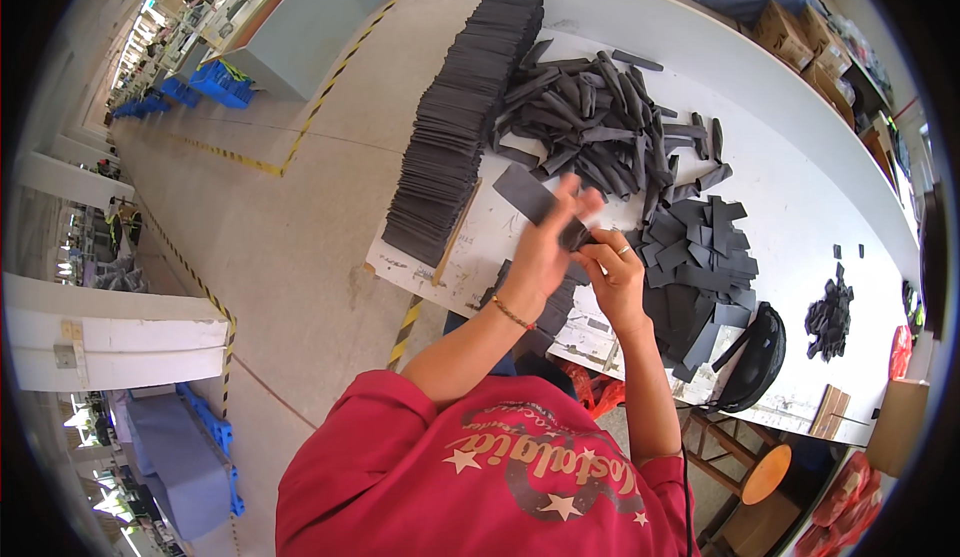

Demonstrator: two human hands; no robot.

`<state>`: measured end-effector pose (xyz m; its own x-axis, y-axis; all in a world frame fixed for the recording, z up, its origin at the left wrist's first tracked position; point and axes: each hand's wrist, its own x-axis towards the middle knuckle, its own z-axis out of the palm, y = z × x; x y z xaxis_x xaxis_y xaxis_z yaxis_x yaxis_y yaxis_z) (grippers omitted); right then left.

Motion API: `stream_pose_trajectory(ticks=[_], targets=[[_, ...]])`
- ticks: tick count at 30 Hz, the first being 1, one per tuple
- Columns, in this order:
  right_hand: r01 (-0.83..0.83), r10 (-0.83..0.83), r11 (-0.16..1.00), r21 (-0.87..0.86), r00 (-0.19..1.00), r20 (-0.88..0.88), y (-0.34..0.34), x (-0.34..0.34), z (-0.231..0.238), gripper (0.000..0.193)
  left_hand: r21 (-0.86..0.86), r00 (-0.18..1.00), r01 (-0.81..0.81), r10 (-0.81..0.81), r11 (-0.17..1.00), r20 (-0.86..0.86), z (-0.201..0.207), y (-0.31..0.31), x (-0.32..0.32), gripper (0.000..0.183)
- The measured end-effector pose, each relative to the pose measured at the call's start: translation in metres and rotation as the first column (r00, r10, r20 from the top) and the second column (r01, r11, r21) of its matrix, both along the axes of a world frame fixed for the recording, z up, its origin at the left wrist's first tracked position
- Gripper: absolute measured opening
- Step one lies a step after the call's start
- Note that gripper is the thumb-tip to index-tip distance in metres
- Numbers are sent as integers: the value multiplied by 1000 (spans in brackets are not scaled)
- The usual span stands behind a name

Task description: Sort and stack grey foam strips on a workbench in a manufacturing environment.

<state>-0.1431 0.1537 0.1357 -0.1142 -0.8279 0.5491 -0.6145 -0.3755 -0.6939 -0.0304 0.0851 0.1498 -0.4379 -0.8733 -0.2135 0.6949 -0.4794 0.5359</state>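
A flat dark grey strip (524, 194) hangs over the front of the white table, held aslant between my hands. My right hand (614, 275) pinches its near right end between thumb and fingers; a ring shows on one finger. Across the strip's middle lies my left hand (546, 249), its fingers smeared by motion, so their grip is unclear. Beyond the hands is a loose heap of rolled or folded dark pieces (590, 122). A long, tightly packed row of dark folded pieces (445, 122) runs along the table's left side. Flat dark strips (690, 277) lie piled right of my right hand.
More dark strips (545, 302) lie stacked at the near edge, partly behind my left forearm. A black bag (757, 357) and a small heap of dark scraps (829, 317) lie farther right. A wooden stool (765, 472) stands below. A raised board (690, 27) borders the table's far side.
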Motion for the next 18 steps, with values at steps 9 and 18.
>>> stream_pose_trajectory(ticks=[9, 18], targets=[[26, -31, 998, 54, 995, 90, 4, 4, 5, 10, -185, 970, -216, 233, 959, 72, 10, -8, 4, 31], [18, -19, 999, 26, 998, 59, 1, 6, 8, 11, -189, 966, -245, 255, 951, 32, 4, -10, 3, 31]])
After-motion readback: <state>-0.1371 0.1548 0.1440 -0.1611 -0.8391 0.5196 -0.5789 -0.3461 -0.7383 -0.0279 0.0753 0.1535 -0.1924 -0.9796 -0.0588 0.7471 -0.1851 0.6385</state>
